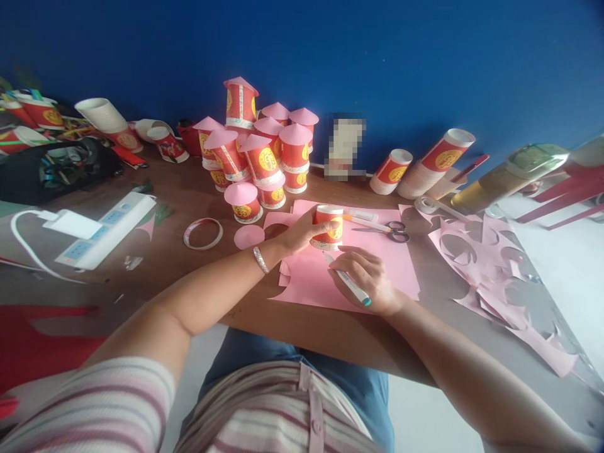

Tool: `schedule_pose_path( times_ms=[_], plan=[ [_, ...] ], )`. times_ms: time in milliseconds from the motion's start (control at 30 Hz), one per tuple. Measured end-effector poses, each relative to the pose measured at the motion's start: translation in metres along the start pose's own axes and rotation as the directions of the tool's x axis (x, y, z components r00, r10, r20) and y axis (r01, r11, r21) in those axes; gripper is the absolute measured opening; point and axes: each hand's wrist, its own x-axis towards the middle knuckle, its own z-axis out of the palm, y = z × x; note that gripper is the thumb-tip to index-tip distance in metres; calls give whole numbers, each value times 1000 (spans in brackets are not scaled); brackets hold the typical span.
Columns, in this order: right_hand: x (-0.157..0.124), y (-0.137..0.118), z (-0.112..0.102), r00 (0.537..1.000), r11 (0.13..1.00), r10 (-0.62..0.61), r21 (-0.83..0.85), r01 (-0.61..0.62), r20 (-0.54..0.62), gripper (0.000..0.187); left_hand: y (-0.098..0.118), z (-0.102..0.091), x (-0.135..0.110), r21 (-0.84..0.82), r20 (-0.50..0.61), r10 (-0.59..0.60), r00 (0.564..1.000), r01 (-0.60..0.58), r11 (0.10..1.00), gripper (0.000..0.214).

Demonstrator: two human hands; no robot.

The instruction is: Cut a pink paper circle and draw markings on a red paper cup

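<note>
My left hand [304, 234] grips a red paper cup [334, 228] with a yellow emblem and a white patterned band near its base. Closed around a white marker [353, 288] with a green end is my right hand [370, 277]; the marker's tip points toward the cup, and I cannot tell whether it touches. Both hands are over a stack of pink paper sheets [306, 283]. Black-handled scissors [399, 231] and an orange-and-white pen [356, 220] lie on the sheets, just past the cup. A pink paper disc [249, 237] sits left of my left wrist.
Several red cups with pink cone roofs [259, 160] are stacked at the back. A tape roll [202, 233] and a white power strip [106, 231] lie left. Cut pink scraps [491, 277], stacked cups [436, 163] and a gold bottle [509, 176] are right.
</note>
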Motion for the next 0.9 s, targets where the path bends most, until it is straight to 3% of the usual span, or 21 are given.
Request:
schedule_pose_path(
  times_ms=[433,900],
  plan=[
    [0,3,-6,994,995,95,8,-95,50,14,-2,-6,-2,29,37,13,999,-14,999,41],
    [-2,5,-4,994,995,101,5,-101,32,17,-1,-7,-3,45,23,-14,1000,13,999,44]
  ],
)
